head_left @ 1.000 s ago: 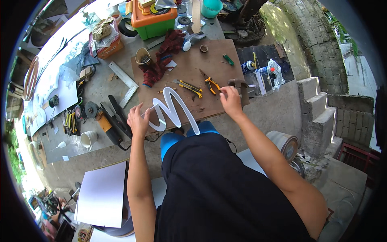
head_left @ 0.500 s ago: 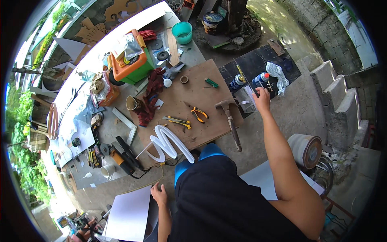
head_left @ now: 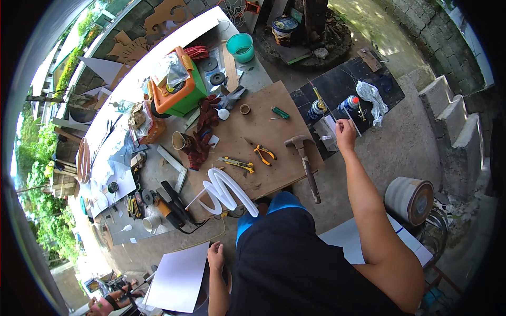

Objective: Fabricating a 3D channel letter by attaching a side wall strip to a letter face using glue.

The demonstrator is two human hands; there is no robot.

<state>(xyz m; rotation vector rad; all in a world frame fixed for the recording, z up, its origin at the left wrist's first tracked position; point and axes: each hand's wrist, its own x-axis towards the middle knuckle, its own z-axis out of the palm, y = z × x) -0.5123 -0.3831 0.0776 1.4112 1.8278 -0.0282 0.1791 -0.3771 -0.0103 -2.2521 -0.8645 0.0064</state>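
Note:
My right hand (head_left: 345, 134) reaches to a black board (head_left: 303, 95) beside the table, fingers closed on something thin I cannot make out, next to clear plastic pieces (head_left: 327, 134) and two spray cans (head_left: 349, 104). My left hand (head_left: 215, 255) is low beside a white sheet (head_left: 176, 276), fingers curled; what they hold, if anything, is hidden. A white looped letter shape (head_left: 232, 192) lies on the brown board (head_left: 271, 105)'s near edge, left of a hammer (head_left: 308, 168), yellow-handled pliers (head_left: 263, 155) and a yellow utility knife (head_left: 237, 163).
The grey table also bears an orange-green toolbox (head_left: 184, 97), angle grinder (head_left: 168, 213), mug (head_left: 152, 224) and teal bucket (head_left: 240, 47). Concrete steps (head_left: 450, 121) and a round drum (head_left: 408, 200) are at right. Another person (head_left: 105, 303) is at lower left.
Both hands have left the white letter shape; my right hand moved right to the black board, my left hand down beside the white sheet. The view has shifted, revealing more hammer.

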